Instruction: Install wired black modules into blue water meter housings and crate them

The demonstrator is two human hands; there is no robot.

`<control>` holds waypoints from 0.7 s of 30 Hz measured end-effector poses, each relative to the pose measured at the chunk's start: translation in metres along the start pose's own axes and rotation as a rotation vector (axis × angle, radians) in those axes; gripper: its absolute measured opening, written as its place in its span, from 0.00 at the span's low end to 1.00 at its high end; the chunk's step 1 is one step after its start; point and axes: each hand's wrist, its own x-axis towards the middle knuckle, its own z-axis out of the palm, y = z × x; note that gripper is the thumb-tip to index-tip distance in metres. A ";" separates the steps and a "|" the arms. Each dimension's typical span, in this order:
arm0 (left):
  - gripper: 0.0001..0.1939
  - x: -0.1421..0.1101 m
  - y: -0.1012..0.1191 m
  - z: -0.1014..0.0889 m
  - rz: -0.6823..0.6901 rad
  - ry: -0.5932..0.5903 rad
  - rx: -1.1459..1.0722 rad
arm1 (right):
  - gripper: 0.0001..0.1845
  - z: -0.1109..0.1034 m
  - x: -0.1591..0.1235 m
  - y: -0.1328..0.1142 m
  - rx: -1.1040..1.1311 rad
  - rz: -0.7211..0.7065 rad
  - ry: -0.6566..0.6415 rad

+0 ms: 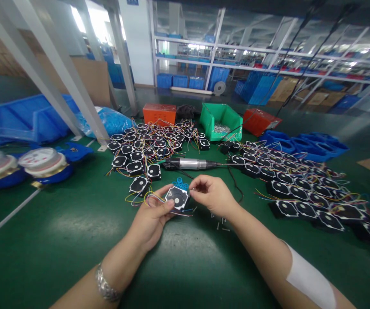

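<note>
My left hand (154, 214) grips a small black octagonal module (177, 197) with a white round face and coloured wires trailing left. My right hand (211, 194) is pinched closed at the module's right edge, holding something too small to make out. Both hands hover over the green table (59, 240), just in front of an electric screwdriver (191, 163) lying on its side. A blue ring-shaped piece (181, 183) lies just behind the module. A few loose screws (222, 224) lie under my right wrist.
Several similar wired modules are piled at the back left (146, 148) and in rows at the right (301, 189). A green bin (221, 121) with screws, orange boxes (159, 113), blue bins (30, 118) and water meters (43, 163) stand around. Metal frame legs (75, 94) rise at left.
</note>
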 end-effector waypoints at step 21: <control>0.14 -0.001 0.000 0.000 -0.066 -0.103 0.075 | 0.05 -0.002 -0.005 -0.009 -0.059 -0.033 0.037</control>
